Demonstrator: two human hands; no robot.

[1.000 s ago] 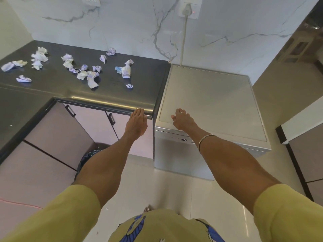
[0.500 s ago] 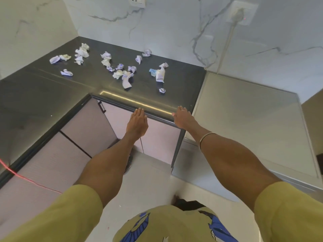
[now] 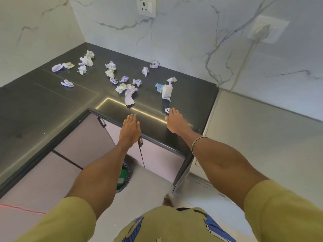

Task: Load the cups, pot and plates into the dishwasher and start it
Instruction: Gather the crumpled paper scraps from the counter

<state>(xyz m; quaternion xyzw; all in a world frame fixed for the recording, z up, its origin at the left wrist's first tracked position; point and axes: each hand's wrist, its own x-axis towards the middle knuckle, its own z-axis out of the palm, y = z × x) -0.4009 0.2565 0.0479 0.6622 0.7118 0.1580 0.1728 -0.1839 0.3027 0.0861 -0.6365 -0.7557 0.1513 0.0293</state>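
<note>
Dishwasher (image 3: 262, 137) sits just right of right hand (image 3: 174, 122), the nearer one; both hands' fingers straight, empty, over bench (image 3: 52, 105).

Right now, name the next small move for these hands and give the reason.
Probably turn back right and reach for the dishwasher. Both the left hand and the right hand lie flat and hold nothing at the dark counter, which carries only crumpled paper scraps; no cups, pot or plates show here.
</note>
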